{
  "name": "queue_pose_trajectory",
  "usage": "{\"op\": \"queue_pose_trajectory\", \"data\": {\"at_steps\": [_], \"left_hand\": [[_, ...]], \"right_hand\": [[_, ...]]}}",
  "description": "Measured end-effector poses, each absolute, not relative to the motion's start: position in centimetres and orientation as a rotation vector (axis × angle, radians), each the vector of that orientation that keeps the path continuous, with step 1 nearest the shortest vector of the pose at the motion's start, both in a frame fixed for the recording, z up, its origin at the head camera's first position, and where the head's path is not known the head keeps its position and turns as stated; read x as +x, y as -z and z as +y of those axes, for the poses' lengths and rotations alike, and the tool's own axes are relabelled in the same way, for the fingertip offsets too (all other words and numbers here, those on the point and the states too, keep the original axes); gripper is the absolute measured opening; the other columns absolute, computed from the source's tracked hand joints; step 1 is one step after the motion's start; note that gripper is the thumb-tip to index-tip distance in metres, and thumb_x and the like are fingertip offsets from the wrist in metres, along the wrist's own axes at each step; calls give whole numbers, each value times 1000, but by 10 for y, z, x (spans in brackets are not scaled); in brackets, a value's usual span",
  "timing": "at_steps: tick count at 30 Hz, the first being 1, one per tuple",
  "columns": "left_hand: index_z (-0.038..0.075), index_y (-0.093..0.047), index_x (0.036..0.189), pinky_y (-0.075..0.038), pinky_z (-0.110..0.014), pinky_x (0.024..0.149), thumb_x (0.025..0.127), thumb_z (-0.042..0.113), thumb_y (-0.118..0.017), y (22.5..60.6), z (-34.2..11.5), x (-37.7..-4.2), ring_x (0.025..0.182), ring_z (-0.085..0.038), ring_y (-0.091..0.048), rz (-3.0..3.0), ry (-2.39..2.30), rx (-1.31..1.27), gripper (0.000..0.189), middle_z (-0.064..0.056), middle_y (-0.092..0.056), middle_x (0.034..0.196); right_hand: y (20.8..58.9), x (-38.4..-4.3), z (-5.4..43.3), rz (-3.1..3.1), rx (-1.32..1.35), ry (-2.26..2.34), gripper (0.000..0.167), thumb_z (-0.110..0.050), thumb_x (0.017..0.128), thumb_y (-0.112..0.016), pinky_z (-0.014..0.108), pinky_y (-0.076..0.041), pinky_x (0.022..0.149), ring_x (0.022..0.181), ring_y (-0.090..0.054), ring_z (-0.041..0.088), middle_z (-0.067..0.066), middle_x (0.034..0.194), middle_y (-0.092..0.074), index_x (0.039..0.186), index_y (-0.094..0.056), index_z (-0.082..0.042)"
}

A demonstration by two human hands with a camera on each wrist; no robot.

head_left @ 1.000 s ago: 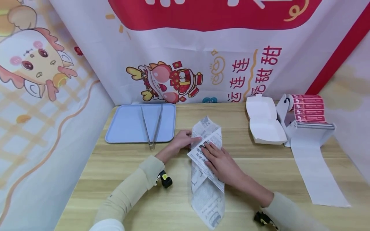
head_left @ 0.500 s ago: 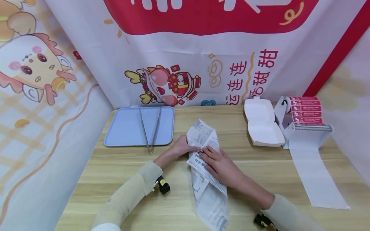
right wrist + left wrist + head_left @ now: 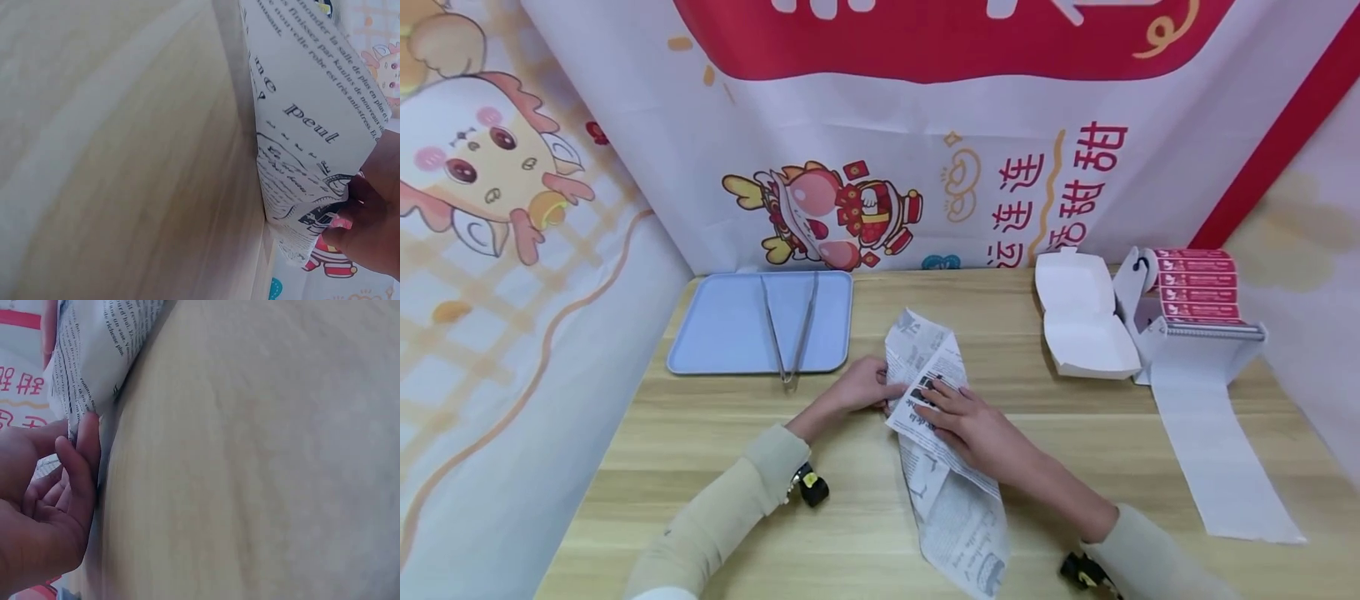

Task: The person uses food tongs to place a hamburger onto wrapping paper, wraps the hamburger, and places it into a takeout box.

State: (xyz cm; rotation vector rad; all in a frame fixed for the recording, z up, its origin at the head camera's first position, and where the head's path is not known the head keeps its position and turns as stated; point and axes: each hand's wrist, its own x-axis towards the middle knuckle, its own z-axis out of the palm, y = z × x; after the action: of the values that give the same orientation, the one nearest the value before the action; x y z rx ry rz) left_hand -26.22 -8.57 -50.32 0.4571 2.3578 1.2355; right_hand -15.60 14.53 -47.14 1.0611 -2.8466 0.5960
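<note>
Lying right of the pale-blue rectangular tray (image 3: 722,325), white, grey-printed newsprint paper (image 3: 927,458) has overlapped sides, ends apparently left to fold; my left hand (image 3: 863,385) pinches it, my right hand (image 3: 973,425) presses, fingers extended.

"Where are your arms?"
"Your left arm (image 3: 700,521) reaches up from the lower left, sleeve ending short of the wrist (image 3: 807,422). Your right arm (image 3: 1142,546) angles in from the lower right, its forearm (image 3: 1063,492) bare beyond the cuff."
"And your left hand (image 3: 863,383)?"
"You pinch with it: your thumb (image 3: 49,436) is set against your forefinger (image 3: 91,439), and your other fingers curl in towards the palm."
"Your right hand (image 3: 970,427)?"
"You have it back uppermost, fingers (image 3: 946,402) stretched forward and slightly spread, pressing down. They point towards your left thumb, near it but apart. Your right wrist camera catches only part of that hand."
</note>
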Motion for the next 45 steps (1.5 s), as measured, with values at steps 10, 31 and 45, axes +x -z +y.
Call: {"op": "queue_pose_trajectory", "data": {"at_steps": [10,31,45], "left_hand": [[0,-67,118,-59,-26,75,93,26,-70,506,-79,-278,82,-12,-69,2094,-1561,187,35,-15,-74,106],[-5,-60,127,-60,-28,77,102,13,-53,508,-56,-315,83,-15,-72,1824,-1813,161,32,-17,-72,110],[5,-68,114,-56,-32,88,92,18,-70,462,-57,-299,103,-20,-68,2347,-1504,615,26,-15,-72,114]], "right_hand": [[470,-159,148,-2856,1078,-607,45,-19,99,-62,54,-33,117,145,-41,30,9,153,-48,143,-55,-18],[473,-156,149,-2813,1119,-552,44,-19,99,-62,54,-37,115,143,-44,30,11,150,-51,142,-57,-16],[477,-158,149,-2783,1135,-506,42,-19,99,-61,54,-37,115,142,-45,31,12,150,-51,141,-57,-15]]}}
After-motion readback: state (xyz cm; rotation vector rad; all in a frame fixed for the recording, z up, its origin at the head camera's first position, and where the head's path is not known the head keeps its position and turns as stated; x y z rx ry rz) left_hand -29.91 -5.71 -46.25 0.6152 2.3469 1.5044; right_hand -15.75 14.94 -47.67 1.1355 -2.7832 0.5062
